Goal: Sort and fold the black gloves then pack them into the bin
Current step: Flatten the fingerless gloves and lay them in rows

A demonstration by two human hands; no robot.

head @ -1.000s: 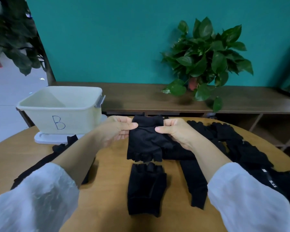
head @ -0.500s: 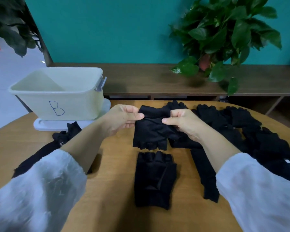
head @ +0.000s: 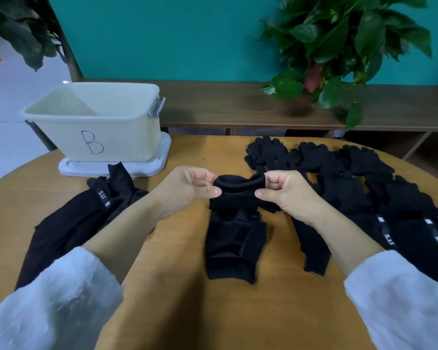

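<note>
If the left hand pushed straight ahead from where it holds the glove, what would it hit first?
Probably the white lid under the bin. The left hand, pinching the folded glove, points up-table; bare tabletop lies directly ahead, the lid slightly left. Depth is unclear.

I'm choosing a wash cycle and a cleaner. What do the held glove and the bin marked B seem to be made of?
Held glove: soft knit or stretch fabric, matte black; it bends limply between the left hand and right hand. Bin: probably plastic, pale cream, smooth with a slight sheen and moulded rim.
</note>
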